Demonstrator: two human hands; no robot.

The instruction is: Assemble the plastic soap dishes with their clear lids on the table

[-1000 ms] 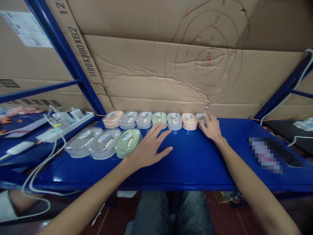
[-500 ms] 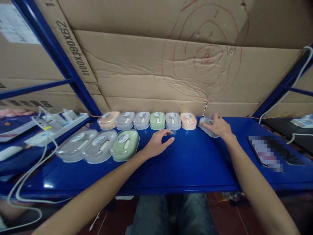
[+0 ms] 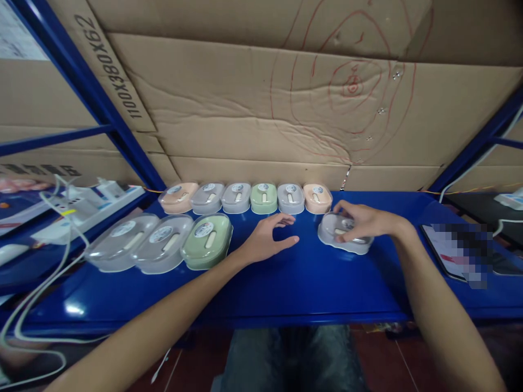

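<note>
My right hand (image 3: 363,221) grips a grey plastic box with a clear lid (image 3: 330,233) from above, thumb on the near side, fingers over the far side. My left hand (image 3: 270,238) hovers over the table, thumb and fingers apart with nothing between them. Closest to it on the left is a green lidded box (image 3: 207,242), beside a grey box (image 3: 164,245) and another grey box (image 3: 121,243). Along the back stands a row of similar boxes, among them a green box (image 3: 263,198) and a peach box (image 3: 317,199).
The blue table (image 3: 286,288) meets a cardboard wall (image 3: 229,109) with red rings drawn on it. A phone (image 3: 447,253) lies at the right. White cables (image 3: 44,283) and a power strip (image 3: 102,209) are at the left.
My right hand has drawn the grey box nearer and slightly left, away from the cardboard. My left hand stays nearly where it was, still apart from the boxes. The view has shifted slightly.
</note>
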